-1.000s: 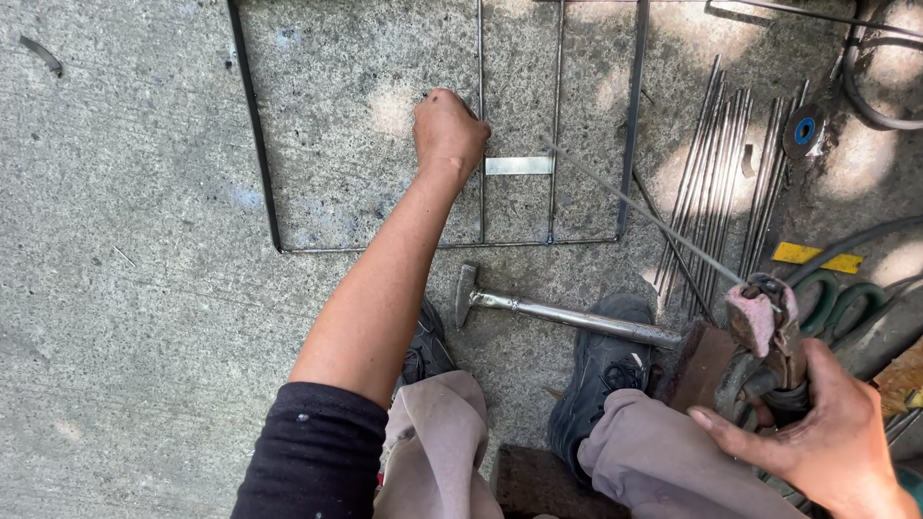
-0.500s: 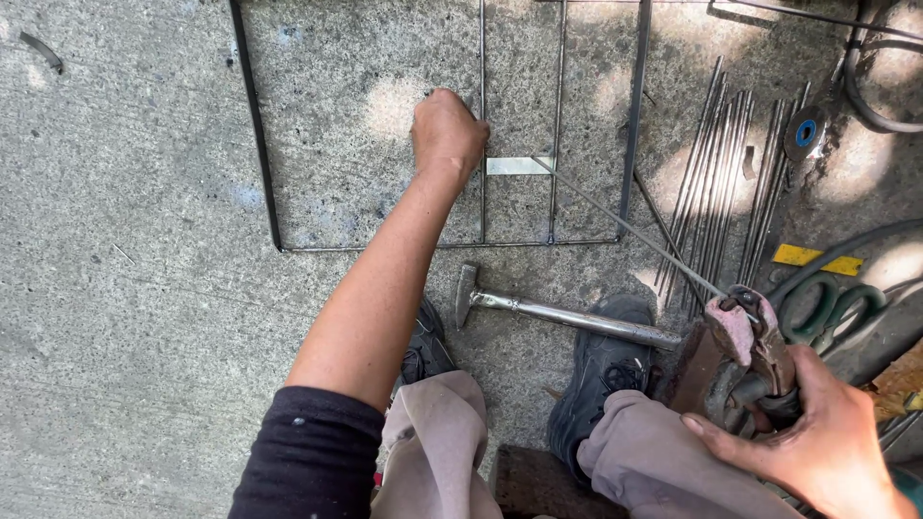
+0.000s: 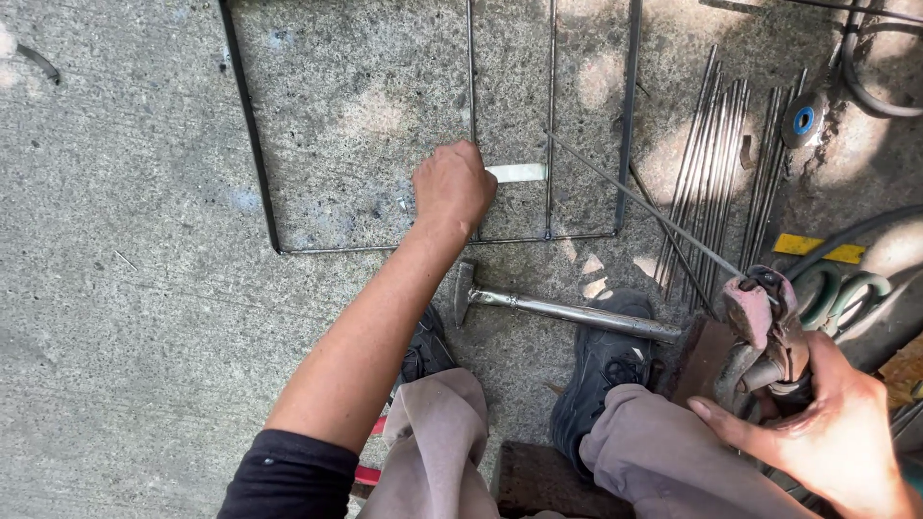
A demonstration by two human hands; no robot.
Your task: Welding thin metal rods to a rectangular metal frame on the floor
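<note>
I count one hammer (image 3: 562, 309), one rod frame (image 3: 433, 144) and one grinding disc (image 3: 801, 119) far right. The loose rods (image 3: 726, 173) are too bundled to count.

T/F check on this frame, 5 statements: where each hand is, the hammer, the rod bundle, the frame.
1. The left hand rests on the metal rod frame beside a small flat metal strip. True.
2. The right hand is empty. False: it grips an electrode holder with a thin welding rod clamped in it.
3. The hammer lies on the concrete floor, unheld. True.
4. The bundle of thin rods lies inside the frame. False: it lies outside, to its right.
5. The welding rod points away from the frame. False: its tip reaches toward the frame.
</note>
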